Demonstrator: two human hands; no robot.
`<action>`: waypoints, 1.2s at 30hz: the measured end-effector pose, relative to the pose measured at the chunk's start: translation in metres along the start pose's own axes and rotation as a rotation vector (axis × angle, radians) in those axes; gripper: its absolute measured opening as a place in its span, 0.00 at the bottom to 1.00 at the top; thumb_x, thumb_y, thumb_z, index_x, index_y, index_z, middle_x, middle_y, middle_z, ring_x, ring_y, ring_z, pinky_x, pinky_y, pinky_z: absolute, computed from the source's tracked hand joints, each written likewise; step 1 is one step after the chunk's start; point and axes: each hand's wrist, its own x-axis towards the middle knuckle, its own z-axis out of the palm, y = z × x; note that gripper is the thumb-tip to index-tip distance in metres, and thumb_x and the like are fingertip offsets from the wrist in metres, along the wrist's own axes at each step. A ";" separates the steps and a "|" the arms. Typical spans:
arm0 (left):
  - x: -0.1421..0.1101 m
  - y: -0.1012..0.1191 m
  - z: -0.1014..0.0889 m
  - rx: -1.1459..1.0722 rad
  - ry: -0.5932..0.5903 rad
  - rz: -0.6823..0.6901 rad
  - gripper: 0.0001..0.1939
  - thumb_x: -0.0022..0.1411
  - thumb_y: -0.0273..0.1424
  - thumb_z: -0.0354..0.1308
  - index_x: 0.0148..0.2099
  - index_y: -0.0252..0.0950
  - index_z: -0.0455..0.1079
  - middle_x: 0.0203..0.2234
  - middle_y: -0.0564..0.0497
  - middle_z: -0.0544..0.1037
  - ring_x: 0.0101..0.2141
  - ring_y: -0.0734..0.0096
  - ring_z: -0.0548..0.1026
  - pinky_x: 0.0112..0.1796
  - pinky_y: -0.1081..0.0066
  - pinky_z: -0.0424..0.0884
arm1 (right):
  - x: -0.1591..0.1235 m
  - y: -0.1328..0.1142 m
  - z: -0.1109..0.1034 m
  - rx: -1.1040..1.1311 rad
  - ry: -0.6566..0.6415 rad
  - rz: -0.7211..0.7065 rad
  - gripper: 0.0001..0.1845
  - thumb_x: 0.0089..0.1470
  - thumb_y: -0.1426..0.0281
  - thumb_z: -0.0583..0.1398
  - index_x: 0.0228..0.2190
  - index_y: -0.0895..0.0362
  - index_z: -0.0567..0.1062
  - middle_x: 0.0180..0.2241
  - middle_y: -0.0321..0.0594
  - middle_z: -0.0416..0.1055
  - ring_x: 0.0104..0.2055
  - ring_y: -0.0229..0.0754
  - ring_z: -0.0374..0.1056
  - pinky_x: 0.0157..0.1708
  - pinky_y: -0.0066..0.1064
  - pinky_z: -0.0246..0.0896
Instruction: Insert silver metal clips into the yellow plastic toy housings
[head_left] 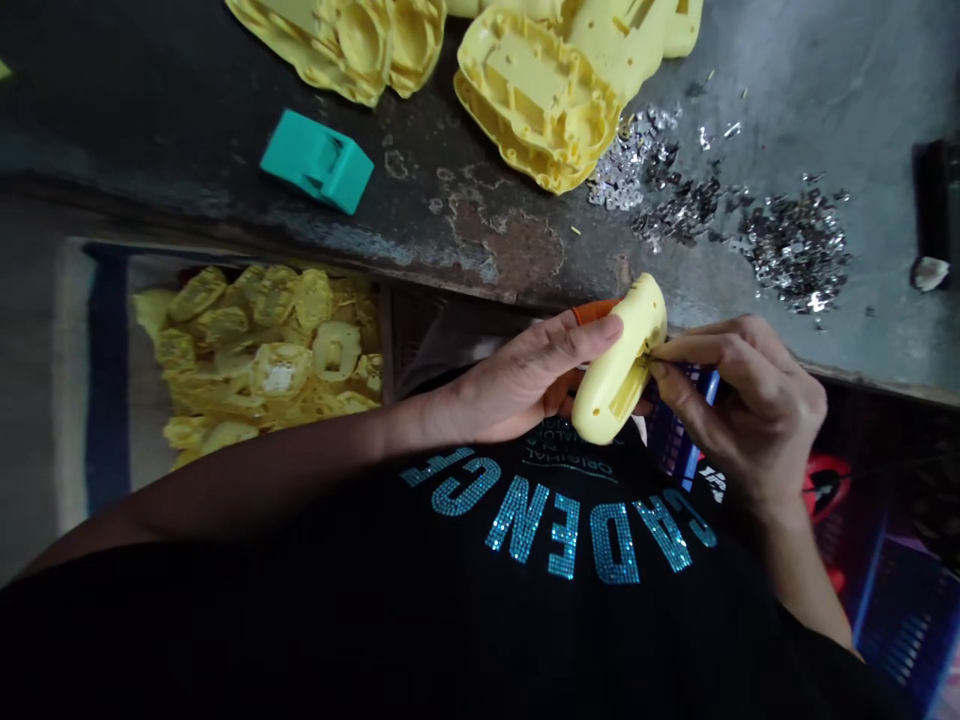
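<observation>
Pinched together, the thumb and fingertips (660,350) of our right hand (742,410) press on the edge of a yellow plastic shell (611,390), though anything small between them can't be made out. Our left hand (510,385) wraps the shell, its fingers lying across the top. The shell sits right of centre in the frame, just above our chest, its long axis tilted from lower left to upper right. Our right hand is nearer the pinched edge. Matte and moulded, the shell has a small round hole near its lower end and a rectangular recess.
</observation>
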 end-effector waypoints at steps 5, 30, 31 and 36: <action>-0.001 -0.005 -0.001 -0.001 0.069 -0.002 0.28 0.67 0.52 0.79 0.61 0.42 0.83 0.47 0.48 0.90 0.40 0.68 0.86 0.40 0.73 0.81 | 0.005 0.007 -0.001 -0.131 -0.074 -0.131 0.08 0.68 0.74 0.70 0.42 0.48 0.78 0.37 0.38 0.79 0.37 0.47 0.72 0.38 0.42 0.70; 0.001 -0.008 -0.003 0.048 0.010 -0.086 0.37 0.66 0.55 0.78 0.70 0.45 0.79 0.54 0.44 0.90 0.42 0.60 0.91 0.39 0.69 0.86 | 0.015 0.009 -0.017 0.227 -0.232 0.296 0.08 0.64 0.70 0.71 0.33 0.49 0.79 0.31 0.36 0.78 0.31 0.44 0.71 0.32 0.40 0.62; 0.001 -0.009 -0.003 0.038 -0.005 -0.087 0.37 0.67 0.55 0.78 0.71 0.45 0.78 0.53 0.44 0.90 0.42 0.59 0.91 0.39 0.68 0.86 | 0.013 0.010 -0.015 0.247 -0.226 0.306 0.08 0.65 0.68 0.72 0.33 0.49 0.80 0.31 0.36 0.78 0.31 0.44 0.71 0.32 0.40 0.62; 0.003 -0.006 -0.004 -0.015 -0.075 -0.103 0.36 0.75 0.55 0.69 0.74 0.41 0.74 0.60 0.38 0.87 0.49 0.52 0.90 0.44 0.63 0.87 | -0.004 0.014 -0.012 0.319 -0.090 0.355 0.07 0.67 0.65 0.74 0.38 0.49 0.82 0.35 0.35 0.81 0.33 0.43 0.73 0.33 0.39 0.64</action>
